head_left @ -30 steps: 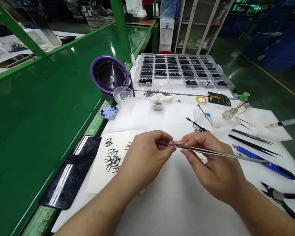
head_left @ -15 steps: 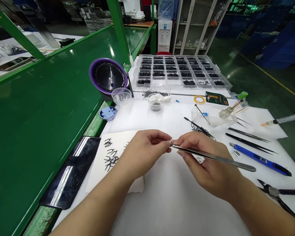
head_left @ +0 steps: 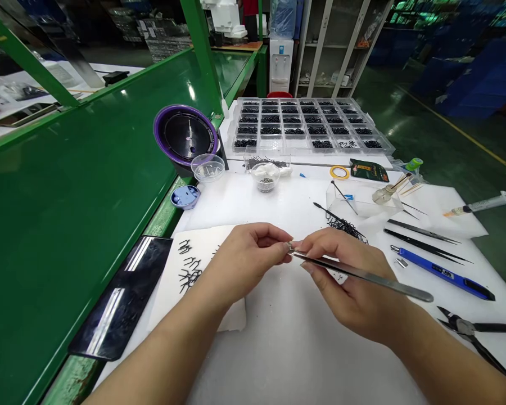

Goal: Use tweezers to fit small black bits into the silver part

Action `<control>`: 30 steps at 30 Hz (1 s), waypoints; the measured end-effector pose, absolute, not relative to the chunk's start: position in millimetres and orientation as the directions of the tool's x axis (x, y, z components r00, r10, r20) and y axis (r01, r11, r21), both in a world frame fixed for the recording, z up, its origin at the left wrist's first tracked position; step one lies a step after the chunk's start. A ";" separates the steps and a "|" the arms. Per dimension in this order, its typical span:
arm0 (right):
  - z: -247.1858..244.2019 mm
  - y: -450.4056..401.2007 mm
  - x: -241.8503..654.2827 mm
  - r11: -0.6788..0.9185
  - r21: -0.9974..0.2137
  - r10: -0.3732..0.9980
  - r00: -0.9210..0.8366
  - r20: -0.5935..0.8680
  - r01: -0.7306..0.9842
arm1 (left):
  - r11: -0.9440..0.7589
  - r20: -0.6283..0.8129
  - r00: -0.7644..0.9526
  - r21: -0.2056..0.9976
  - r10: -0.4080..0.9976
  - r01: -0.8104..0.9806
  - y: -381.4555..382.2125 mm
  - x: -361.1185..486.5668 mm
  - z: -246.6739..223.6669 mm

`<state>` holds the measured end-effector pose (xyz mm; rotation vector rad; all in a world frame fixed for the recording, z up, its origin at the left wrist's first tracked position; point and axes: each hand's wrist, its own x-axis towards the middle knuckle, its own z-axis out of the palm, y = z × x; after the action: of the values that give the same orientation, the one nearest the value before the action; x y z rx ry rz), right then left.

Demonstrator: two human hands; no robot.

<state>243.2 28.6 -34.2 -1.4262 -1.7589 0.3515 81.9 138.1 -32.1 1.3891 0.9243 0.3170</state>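
In the middle of the head view my left hand (head_left: 253, 259) is closed in a pinch. A tiny light-coloured piece (head_left: 289, 246) shows at its fingertips, too small to name. My right hand (head_left: 346, 275) grips a pair of metal tweezers (head_left: 371, 274), whose tips touch the piece while the rounded end points right. Left of my left hand, a white sheet (head_left: 231, 318) carries several small black forked pieces (head_left: 189, 275). Beyond my right hand lies a pile of similar black pieces (head_left: 341, 224) with a black thin tool (head_left: 326, 209) beside it.
A clear compartment box (head_left: 274, 143) of black pieces stands at the back. Clear round dishes (head_left: 208, 169) and a purple-rimmed black round device (head_left: 188, 135) are to the left. Further tweezers (head_left: 421, 230), a blue pen-like tool (head_left: 442, 273), cutting pliers (head_left: 468, 326) and a syringe (head_left: 484, 203) lie right.
The camera view has shifted slightly. Both hands stay together at the small piece, with the tweezers nearly where they were.
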 end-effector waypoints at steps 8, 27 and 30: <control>-38.4 27.8 246.3 0.297 -0.756 0.916 0.048 0.397 0.584 | 0.205 -0.376 0.624 0.922 0.685 0.329 138.6 82.9 -26.0; -44.8 3.7 290.5 -0.151 -0.799 0.917 0.385 0.107 0.582 | 0.133 -0.461 0.752 0.880 0.471 0.456 117.7 90.9 -32.2; -50.5 6.4 294.8 -0.188 -0.801 0.935 0.352 0.031 0.569 | 0.151 -0.467 0.742 0.878 0.480 0.454 119.7 90.7 -33.4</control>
<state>294.8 6.4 -50.5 -1.8704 -1.3156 0.6235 90.7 119.7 -33.4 1.4691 0.8089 0.0219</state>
